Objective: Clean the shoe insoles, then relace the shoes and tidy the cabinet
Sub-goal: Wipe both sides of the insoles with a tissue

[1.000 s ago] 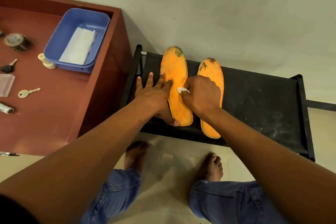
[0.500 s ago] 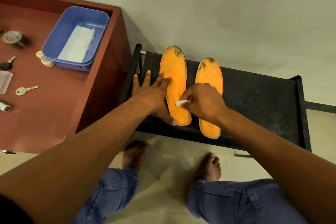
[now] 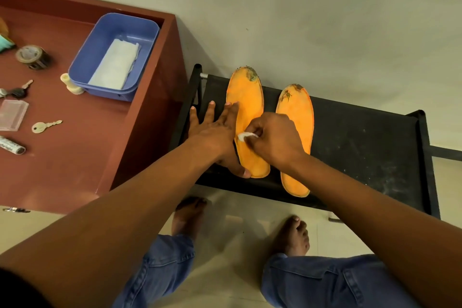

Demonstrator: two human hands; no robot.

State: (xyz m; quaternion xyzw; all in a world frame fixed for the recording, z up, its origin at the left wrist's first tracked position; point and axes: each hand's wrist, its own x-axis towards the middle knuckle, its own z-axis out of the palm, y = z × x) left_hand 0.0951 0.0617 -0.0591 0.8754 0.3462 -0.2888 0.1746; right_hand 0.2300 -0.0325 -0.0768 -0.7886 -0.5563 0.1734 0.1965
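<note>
Two orange insoles lie side by side on a black shoe rack (image 3: 362,142), both with dark dirt at the toe end. My left hand (image 3: 215,132) lies flat with fingers spread, pressing the left insole (image 3: 247,97) at its left edge, thumb at the heel. My right hand (image 3: 275,140) pinches a small white wipe (image 3: 246,135) against the middle of that insole. The right insole (image 3: 297,112) is partly covered by my right hand and wrist.
A red-brown cabinet top (image 3: 75,152) stands left of the rack, holding a blue tub (image 3: 115,55) with a white cloth (image 3: 116,65), keys (image 3: 45,126), a tape roll (image 3: 32,56) and small items. My bare feet (image 3: 292,235) rest on the pale floor below the rack.
My right hand with the wipe slid down the left insole toward the heel, then stayed near the middle. The left hand kept pressing in the same place.
</note>
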